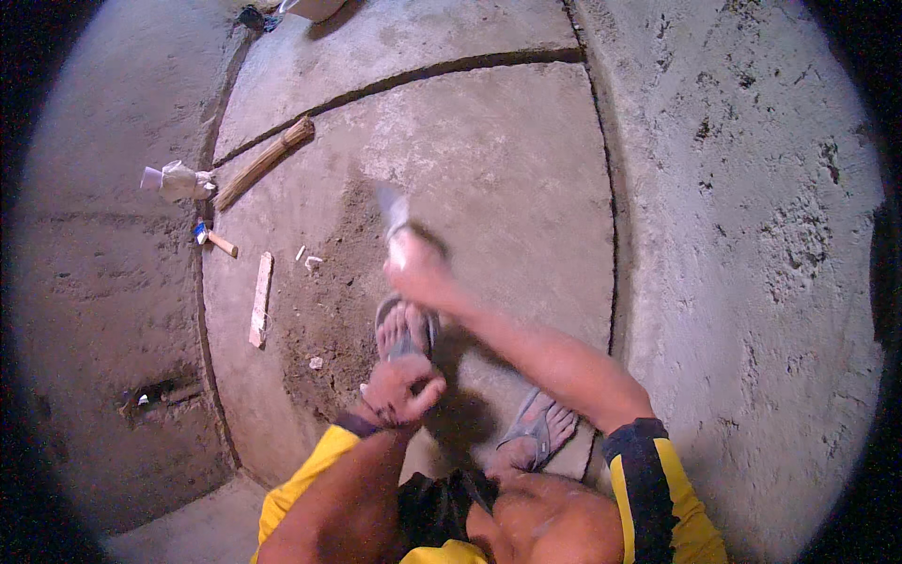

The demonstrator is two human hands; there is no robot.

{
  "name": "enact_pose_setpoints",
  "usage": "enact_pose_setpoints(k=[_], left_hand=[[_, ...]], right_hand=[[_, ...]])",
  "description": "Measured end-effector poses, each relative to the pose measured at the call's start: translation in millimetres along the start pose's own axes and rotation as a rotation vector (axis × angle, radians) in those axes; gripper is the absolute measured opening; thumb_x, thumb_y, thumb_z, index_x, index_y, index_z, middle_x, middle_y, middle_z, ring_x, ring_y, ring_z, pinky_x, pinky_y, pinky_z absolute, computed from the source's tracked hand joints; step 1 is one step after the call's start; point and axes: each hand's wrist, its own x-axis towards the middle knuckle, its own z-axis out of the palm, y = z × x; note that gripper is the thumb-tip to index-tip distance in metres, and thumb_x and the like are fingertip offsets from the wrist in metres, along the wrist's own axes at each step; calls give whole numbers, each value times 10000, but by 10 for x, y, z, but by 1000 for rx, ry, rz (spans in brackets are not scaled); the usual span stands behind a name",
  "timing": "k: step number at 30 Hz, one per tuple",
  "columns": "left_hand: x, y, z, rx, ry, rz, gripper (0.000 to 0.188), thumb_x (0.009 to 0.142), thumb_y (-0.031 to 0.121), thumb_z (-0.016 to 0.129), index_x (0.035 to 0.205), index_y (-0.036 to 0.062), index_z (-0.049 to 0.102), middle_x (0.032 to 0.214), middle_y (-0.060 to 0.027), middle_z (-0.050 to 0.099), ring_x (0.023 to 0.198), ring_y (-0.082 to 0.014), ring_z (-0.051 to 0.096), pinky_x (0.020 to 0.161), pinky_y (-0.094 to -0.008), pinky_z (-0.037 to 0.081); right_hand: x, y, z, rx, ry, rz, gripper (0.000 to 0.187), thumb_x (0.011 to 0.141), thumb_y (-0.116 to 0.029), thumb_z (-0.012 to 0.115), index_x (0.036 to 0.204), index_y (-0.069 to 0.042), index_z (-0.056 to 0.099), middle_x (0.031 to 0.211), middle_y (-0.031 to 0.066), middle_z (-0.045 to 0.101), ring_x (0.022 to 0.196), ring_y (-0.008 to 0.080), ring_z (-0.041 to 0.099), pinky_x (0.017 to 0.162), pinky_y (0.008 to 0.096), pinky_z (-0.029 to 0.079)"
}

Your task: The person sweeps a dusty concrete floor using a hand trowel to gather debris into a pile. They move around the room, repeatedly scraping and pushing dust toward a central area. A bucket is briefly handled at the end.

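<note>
A hand tool with a flat grey blade is gripped in my right hand, out over the concrete floor. Motion smears both, so the tool's exact kind is unclear. Its blade is at the edge of a patch of loose brown dirt. My left hand is curled into a fist just in front of my left sandalled foot, with nothing seen sticking out of it. My right foot, also in a sandal, is set further right.
A straw hand broom lies at the upper left, near a white bundle and a blue brush with a wooden handle. Beside the dirt are a pale flat strip and small white fragments. Rough walls flank the floor.
</note>
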Motion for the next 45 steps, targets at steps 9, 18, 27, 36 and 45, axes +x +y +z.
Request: enact_pose_setpoints(k=[9, 18, 27, 36, 45], left_hand=[[655, -78, 217, 364, 4, -6, 255, 856, 394, 631, 928, 171, 732, 1072, -199, 666, 1251, -459, 470, 1112, -551, 228], [844, -495, 495, 468, 197, -39, 313, 834, 479, 627, 942, 213, 752, 1451, -305, 417, 1365, -529, 317, 1128, -615, 194], [860, -211, 170, 363, 54, -22, 318, 774, 504, 684, 954, 249, 743, 1407, -361, 434, 1320, -587, 360, 1115, -669, 206], [877, -531, -63, 81, -229, -28, 427, 852, 630, 520, 1071, 323, 719, 1388, -259, 515, 1360, -556, 313, 1121, -668, 169], [964, -952, 261, -567, -292, 171, 379, 974, 456, 456, 1031, 129, 639, 1007, -145, 676, 921, -386, 647, 896, -483, 471]], right_hand=[[333, 212, -1525, 36, 599, 268, 662, 868, -231, 573, 1433, -12, 307, 1301, 302, 528, 1166, 445, 560, 977, 470, 464], [-485, 216, -1249, 112, 241, -20, 554, 865, -166, 571, 1367, 28, 442, 1316, 261, 552, 1243, 371, 538, 1051, 417, 411], [-501, 699, -1788, -60, 473, 243, 614, 885, -221, 595, 1400, 5, 349, 1150, 270, 598, 1038, 404, 619, 912, 490, 474], [68, 78, -1639, -398, 426, 295, 478, 894, -211, 604, 1308, -34, 444, 1105, 285, 617, 1030, 463, 611, 876, 502, 488], [1453, -295, -924, -557, 235, 129, 402, 956, -252, 549, 1256, 10, 493, 1093, 295, 616, 995, 475, 615, 858, 499, 485]])
